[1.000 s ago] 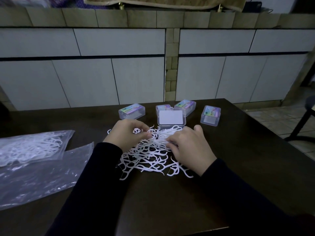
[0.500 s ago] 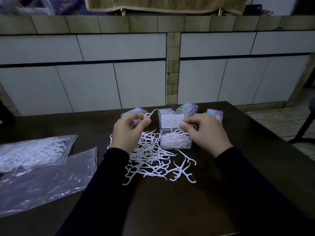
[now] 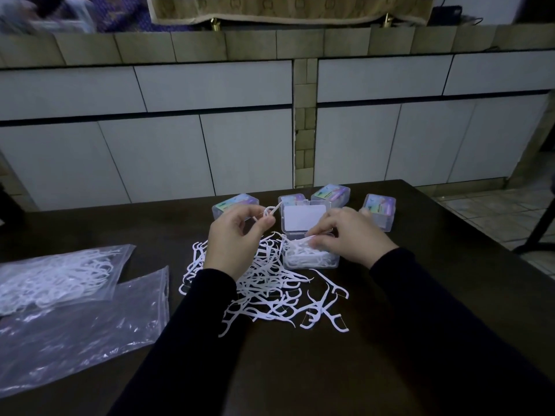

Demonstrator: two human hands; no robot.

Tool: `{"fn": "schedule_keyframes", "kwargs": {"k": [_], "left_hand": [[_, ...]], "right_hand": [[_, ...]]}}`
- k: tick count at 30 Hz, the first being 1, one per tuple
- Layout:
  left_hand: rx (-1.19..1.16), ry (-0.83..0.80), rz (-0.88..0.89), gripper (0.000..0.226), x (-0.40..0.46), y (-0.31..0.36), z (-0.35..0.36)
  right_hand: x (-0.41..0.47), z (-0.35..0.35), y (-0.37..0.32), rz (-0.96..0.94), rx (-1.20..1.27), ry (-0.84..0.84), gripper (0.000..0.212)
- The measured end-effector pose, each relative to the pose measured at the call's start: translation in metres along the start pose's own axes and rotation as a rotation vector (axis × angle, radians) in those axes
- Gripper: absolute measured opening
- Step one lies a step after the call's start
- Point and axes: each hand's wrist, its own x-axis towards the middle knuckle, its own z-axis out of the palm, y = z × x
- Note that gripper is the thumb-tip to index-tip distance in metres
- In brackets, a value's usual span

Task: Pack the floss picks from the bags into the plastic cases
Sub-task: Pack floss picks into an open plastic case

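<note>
A loose heap of white floss picks [image 3: 270,292] lies on the dark table [image 3: 300,370]. Behind it stands an open clear plastic case [image 3: 309,259] with picks inside and its lid [image 3: 303,217] tipped up. My left hand [image 3: 237,235] is raised over the heap and pinches a few picks [image 3: 270,212] near the lid. My right hand [image 3: 348,235] rests at the case's right rim, fingertips pinching picks down among those inside. Several closed cases with coloured labels [image 3: 234,204] [image 3: 380,210] line the far edge.
Two clear zip bags lie at the left: one with many picks [image 3: 57,274], one flat and mostly empty [image 3: 81,331]. White cabinet fronts [image 3: 210,145] rise behind the table. A dark stool leg [image 3: 537,232] stands on the tiled floor at right.
Both hands left the heap carrying picks. The left rose toward the lid; the right moved to the case and now presses its picks inside.
</note>
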Motion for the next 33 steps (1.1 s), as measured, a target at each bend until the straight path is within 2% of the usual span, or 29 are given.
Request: {"fn": "schedule_keyframes", "kwargs": {"k": [6, 9, 11, 13, 15, 21, 24, 26, 33], "left_hand": [[0.222, -0.098, 0.098, 0.012, 0.002, -0.007, 0.019], [0.373, -0.152, 0.191, 0.019, 0.002, 0.002, 0.035], [0.495, -0.227, 0.225, 0.023, 0.004, 0.009, 0.046], [0.592, -0.329, 0.200, 0.031, 0.008, 0.010, 0.054], [0.592, -0.391, 0.162, 0.038, 0.011, 0.007, 0.056], [0.354, -0.400, 0.025, 0.045, 0.016, -0.004, 0.021], [0.346, -0.513, -0.106, 0.040, 0.016, -0.012, 0.008], [0.328, -0.544, -0.130, 0.032, 0.015, -0.014, 0.008], [0.358, -0.456, -0.081, 0.017, 0.017, -0.013, 0.017]], "right_hand": [[-0.007, -0.008, 0.016, 0.116, 0.223, -0.005, 0.056], [-0.015, -0.011, 0.021, 0.161, 0.315, -0.198, 0.082], [-0.017, -0.008, 0.022, 0.158, 0.336, -0.281, 0.091], [-0.019, -0.004, 0.023, 0.145, 0.372, -0.279, 0.089], [-0.021, 0.001, 0.023, 0.138, 0.361, -0.254, 0.086], [-0.019, 0.011, 0.026, 0.139, 0.332, -0.242, 0.082], [-0.019, 0.011, 0.028, 0.130, 0.370, -0.221, 0.082], [-0.020, 0.011, 0.029, 0.125, 0.388, -0.215, 0.082], [-0.023, 0.011, 0.028, 0.125, 0.434, -0.199, 0.083]]}}
